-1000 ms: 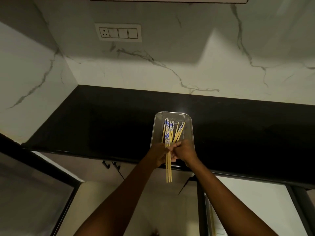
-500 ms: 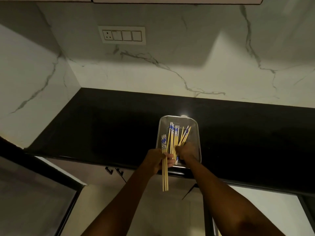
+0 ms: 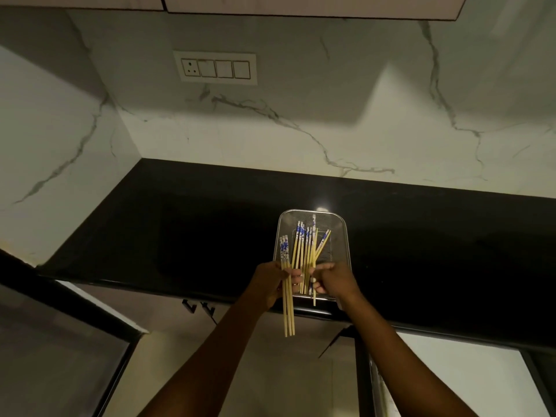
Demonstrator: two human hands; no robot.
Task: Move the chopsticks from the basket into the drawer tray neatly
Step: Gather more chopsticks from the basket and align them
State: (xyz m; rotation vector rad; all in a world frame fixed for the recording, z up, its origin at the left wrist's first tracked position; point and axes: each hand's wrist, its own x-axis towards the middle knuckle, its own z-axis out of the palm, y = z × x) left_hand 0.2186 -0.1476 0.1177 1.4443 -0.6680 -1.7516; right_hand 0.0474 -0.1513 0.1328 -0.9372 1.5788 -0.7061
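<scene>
**Desk:** Where are your hands right now?

**Me:** I have both at the near edge of the black tabletop (image 3: 180, 236). My left hand (image 3: 270, 284) is wrapped around a small bundle (image 3: 288, 308) of chopsticks, which runs straight up and down in my view. The blue-and-white patterned ends sit beside the basket's left wall, and the plain ends hang below the tabletop edge.

**Desk:** And the right?

**Me:** My right hand (image 3: 335, 281) is just beside the left, with the fingers bent. Thumb and forefinger pinch a single chopstick (image 3: 314, 300). Its plain end pokes out under the hand and its patterned end reaches up over the basket.

**Desk:** Where is the basket?

**Me:** The basket (image 3: 346, 236) is metal mesh, rectangular with rounded corners, and it sits on the tabletop right at the near edge. The rest of the chopsticks (image 3: 304, 251) lie loose inside it, lengthwise, with the patterned ends toward the marble wall (image 3: 361, 139). One or two fan out to the right.

**Desk:** Can you see the drawer tray?

**Me:** At lower right, below the tabletop, I see a pale surface (image 3: 451, 380) in a dark frame. I cannot tell whether that is the tray.

**Desk:** Anything else?

**Me:** There is a switch panel (image 3: 215, 68) on the wall and dark handles (image 3: 198, 307) under the tabletop edge, left of my left arm.
</scene>
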